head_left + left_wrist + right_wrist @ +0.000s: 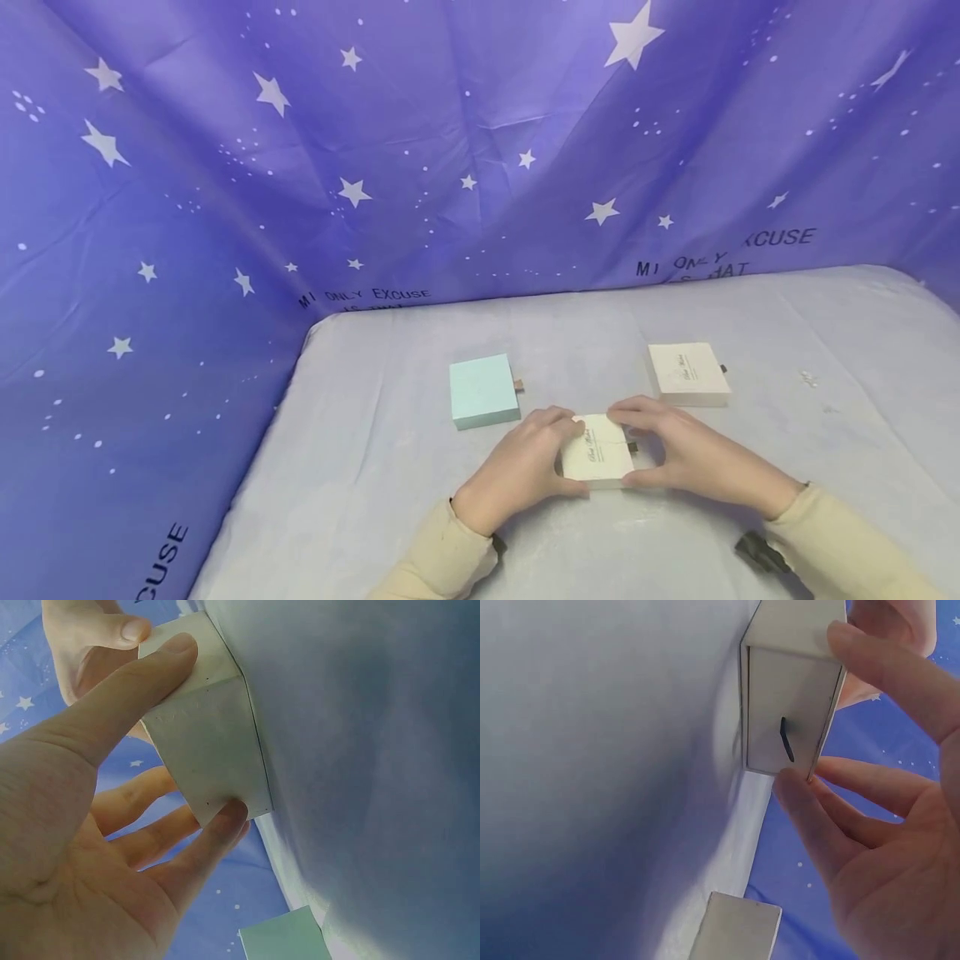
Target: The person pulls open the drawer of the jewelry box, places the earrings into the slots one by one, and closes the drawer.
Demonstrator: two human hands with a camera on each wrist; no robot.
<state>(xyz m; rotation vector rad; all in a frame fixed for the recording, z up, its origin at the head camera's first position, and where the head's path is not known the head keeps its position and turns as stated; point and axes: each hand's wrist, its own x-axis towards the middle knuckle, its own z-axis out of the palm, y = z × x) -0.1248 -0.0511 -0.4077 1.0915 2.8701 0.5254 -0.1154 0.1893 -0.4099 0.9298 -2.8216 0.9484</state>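
A small white drawer box (597, 450) with dark script lettering on its top lies on the light cloth, between both hands. My left hand (521, 460) grips its left end, thumb on the near side and fingers round the far corner. From the right, my right hand (686, 450) holds the opposite end, its thumb at the near corner and fingertips at the far one. The right wrist view shows that end, the drawer front, with a dark ribbon tab (786, 739) standing out between thumb and fingers. In the left wrist view, the plain left end (206, 750) faces the palm.
A teal drawer box (483, 392) with a brown tab sits behind the left hand. Another white lettered box (688, 373) is behind the right hand. Small pale bits (808, 379) lie farther right. A purple star-patterned curtain (465, 150) hangs behind the cloth-covered table (360, 517).
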